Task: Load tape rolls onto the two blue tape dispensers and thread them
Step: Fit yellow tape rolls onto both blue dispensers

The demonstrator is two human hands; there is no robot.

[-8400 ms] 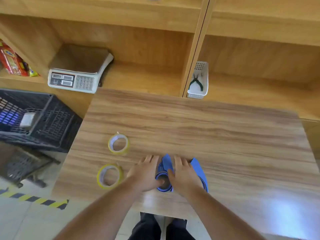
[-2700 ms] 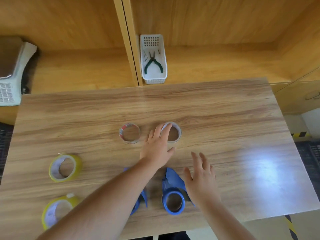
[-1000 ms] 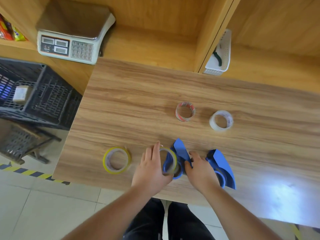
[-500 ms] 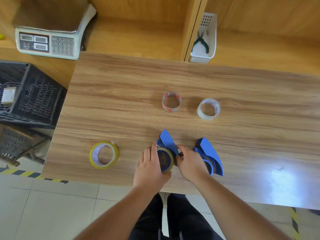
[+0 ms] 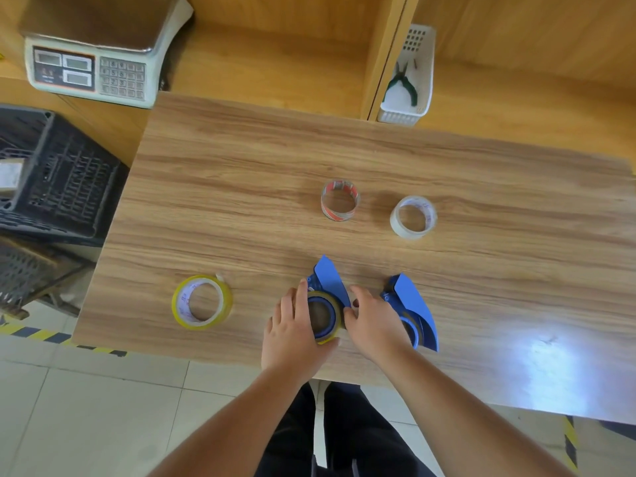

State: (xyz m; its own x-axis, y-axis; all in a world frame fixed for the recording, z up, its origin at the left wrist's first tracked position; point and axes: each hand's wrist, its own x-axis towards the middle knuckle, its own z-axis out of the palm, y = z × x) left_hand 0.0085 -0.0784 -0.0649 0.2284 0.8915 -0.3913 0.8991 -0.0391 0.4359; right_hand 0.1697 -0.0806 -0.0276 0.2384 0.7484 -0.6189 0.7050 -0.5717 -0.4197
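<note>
Near front edge of wooden table (image 5: 241,201), left hand (image 5: 292,333) and right hand (image 5: 373,325) are clasping yellow tape roll (image 5: 325,318) seated on blue plastic tape dispenser (image 5: 328,280), far half lying open.

arms: bare to above the elbow, no sleeves visible | hands: bare, ungloved | legs: dark trousers (image 5: 347,438)

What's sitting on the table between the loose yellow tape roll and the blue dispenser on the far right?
In the head view, between the yellow roll and right dispenser: the other dispenser, a yellow roll on it, both hands around it.
</note>
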